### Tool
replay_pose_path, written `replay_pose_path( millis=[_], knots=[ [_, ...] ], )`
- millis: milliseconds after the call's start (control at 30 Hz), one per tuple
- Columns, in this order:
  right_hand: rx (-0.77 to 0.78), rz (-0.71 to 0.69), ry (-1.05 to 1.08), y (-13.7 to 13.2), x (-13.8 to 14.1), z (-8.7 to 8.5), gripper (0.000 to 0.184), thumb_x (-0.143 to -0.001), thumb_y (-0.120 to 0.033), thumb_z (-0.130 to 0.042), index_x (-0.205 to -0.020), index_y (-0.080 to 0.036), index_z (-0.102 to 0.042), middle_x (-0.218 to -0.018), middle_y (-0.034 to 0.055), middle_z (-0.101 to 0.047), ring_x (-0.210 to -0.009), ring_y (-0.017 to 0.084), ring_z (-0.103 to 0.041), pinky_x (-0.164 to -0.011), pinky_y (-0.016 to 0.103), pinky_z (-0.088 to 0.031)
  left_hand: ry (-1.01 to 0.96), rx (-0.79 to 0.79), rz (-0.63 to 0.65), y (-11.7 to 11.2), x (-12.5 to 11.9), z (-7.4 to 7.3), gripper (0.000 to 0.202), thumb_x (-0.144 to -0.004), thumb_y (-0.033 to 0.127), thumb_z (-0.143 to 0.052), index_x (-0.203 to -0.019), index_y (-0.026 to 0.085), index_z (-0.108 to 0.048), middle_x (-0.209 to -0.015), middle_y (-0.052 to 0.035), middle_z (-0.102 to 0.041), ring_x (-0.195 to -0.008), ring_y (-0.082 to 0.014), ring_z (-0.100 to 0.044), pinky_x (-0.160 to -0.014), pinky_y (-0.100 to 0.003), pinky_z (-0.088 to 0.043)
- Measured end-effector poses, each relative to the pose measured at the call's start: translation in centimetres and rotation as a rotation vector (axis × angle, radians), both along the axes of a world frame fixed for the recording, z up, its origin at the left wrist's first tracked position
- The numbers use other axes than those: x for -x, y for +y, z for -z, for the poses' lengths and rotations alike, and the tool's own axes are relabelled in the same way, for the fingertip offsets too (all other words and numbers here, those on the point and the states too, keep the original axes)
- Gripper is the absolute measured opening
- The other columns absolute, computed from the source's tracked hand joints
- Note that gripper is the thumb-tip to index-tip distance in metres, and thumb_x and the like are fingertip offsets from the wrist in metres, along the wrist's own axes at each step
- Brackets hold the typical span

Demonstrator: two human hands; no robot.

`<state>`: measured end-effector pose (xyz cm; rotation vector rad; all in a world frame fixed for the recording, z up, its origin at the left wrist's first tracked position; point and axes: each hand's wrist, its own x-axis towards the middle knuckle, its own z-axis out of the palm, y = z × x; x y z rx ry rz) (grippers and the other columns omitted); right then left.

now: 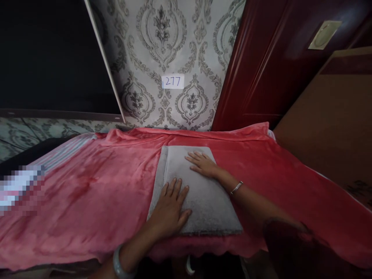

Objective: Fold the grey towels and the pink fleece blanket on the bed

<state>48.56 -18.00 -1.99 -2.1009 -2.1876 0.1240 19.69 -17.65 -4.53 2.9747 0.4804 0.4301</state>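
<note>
A grey plush mat (200,197), folded into a rough rectangle, lies flat on a red blanket (116,186). On the mat's near left part rests my left hand (171,207), palm down with the fingers spread. My right hand (202,163) lies flat near the mat's far right edge, its fingers stretched out. Both hands press or rest on the top of the mat and hold nothing. A fold edge runs along the mat's left side.
A large dark television screen (55,58) stands at the far left. Patterned wallpaper with a paper label (173,81) reading 277 is behind. To the right are a dark red door (261,54) and a big cardboard box (328,112). A blurred pale item (19,188) lies at the left edge.
</note>
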Motion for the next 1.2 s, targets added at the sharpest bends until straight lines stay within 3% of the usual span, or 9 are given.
replay_pose_path(
  millis=[200,400,467,567,667,733,900,1033,1200],
  knots=[
    [0.005,0.169,0.006,3.1,-2.3,0.3,0.063,-0.104,-0.059,-0.021,-0.162,-0.034,-0.026,-0.170,0.0032,-0.018,-0.156,0.029,-0.015,-0.123,0.058,-0.017,-0.011,0.027,-0.014,-0.3,0.1,0.3,0.070,-0.095,0.046,-0.057,-0.158,0.024,-0.036,-0.168,-0.0158,-0.023,-0.156,-0.0364,-0.018,-0.122,-0.061,-0.024],
    [0.029,0.276,-0.030,3.4,-1.6,-0.8,0.060,-0.105,-0.051,-0.026,-0.162,-0.032,-0.026,-0.169,0.0050,-0.018,-0.156,0.030,-0.017,-0.122,0.060,-0.019,-0.047,0.079,-0.009,-0.3,0.2,-0.3,0.067,-0.093,0.044,-0.061,-0.154,0.022,-0.043,-0.165,-0.0177,-0.031,-0.154,-0.0365,-0.025,-0.121,-0.062,-0.030],
    [-0.007,0.243,-0.038,2.9,-0.1,-1.4,0.059,-0.105,-0.048,-0.027,-0.162,-0.031,-0.027,-0.170,0.0062,-0.016,-0.157,0.030,-0.013,-0.122,0.060,-0.019,-0.066,0.074,-0.009,-0.4,0.5,-0.8,0.061,-0.093,0.040,-0.060,-0.149,0.019,-0.049,-0.161,-0.0189,-0.039,-0.151,-0.0363,-0.032,-0.120,-0.062,-0.033],
    [-0.046,0.017,-0.015,1.8,3.4,-1.7,0.057,-0.106,-0.045,-0.026,-0.162,-0.033,-0.027,-0.171,0.0036,-0.011,-0.157,0.028,-0.008,-0.123,0.059,-0.015,-0.090,0.028,0.031,-1.0,1.2,-0.9,0.050,-0.095,0.030,-0.056,-0.143,0.017,-0.056,-0.153,-0.0180,-0.051,-0.146,-0.0337,-0.042,-0.120,-0.059,-0.035],
    [0.005,-0.223,0.012,1.3,6.5,-1.2,0.056,-0.106,-0.048,-0.029,-0.161,-0.037,-0.026,-0.170,0.0012,-0.015,-0.157,0.026,-0.009,-0.124,0.057,-0.013,-0.098,-0.020,0.076,-2.2,1.9,0.0,0.059,-0.092,0.034,-0.061,-0.148,0.022,-0.050,-0.156,-0.0145,-0.048,-0.149,-0.0347,-0.037,-0.121,-0.060,-0.032],
    [0.021,-0.271,0.022,2.0,7.5,-0.8,0.058,-0.106,-0.051,-0.031,-0.162,-0.035,-0.026,-0.170,0.0020,-0.016,-0.157,0.025,-0.010,-0.125,0.055,-0.012,-0.094,-0.043,0.058,-3.0,2.1,1.0,0.072,-0.088,0.041,-0.068,-0.154,0.028,-0.042,-0.162,-0.0132,-0.039,-0.152,-0.0375,-0.030,-0.120,-0.062,-0.030],
    [0.008,-0.173,0.024,6.6,6.3,-0.3,0.061,-0.106,-0.055,-0.028,-0.163,-0.032,-0.024,-0.170,0.0041,-0.015,-0.157,0.025,-0.012,-0.125,0.054,-0.012,-0.092,-0.075,0.005,-3.5,2.2,3.1,0.082,-0.088,0.041,-0.069,-0.159,0.035,-0.030,-0.170,-0.0096,-0.021,-0.155,-0.0367,-0.023,-0.122,-0.059,-0.026],
    [0.021,-0.112,0.011,10.4,5.0,-0.4,0.062,-0.106,-0.054,-0.025,-0.163,-0.032,-0.022,-0.171,0.0030,-0.014,-0.157,0.026,-0.014,-0.125,0.055,-0.013,-0.086,-0.065,0.045,-3.0,2.1,4.1,0.088,-0.084,0.048,-0.071,-0.160,0.035,-0.029,-0.170,-0.0096,-0.020,-0.153,-0.0392,-0.026,-0.120,-0.061,-0.030],
    [0.066,-0.020,0.052,13.0,4.0,-0.6,0.059,-0.106,-0.051,-0.020,-0.163,-0.035,-0.022,-0.170,0.0023,-0.018,-0.157,0.027,-0.014,-0.123,0.060,-0.015,-0.071,-0.051,0.059,-2.5,1.9,5.3,0.093,-0.080,0.050,-0.073,-0.160,0.036,-0.028,-0.170,-0.0094,-0.020,-0.152,-0.0400,-0.028,-0.118,-0.062,-0.032]
  ],
)
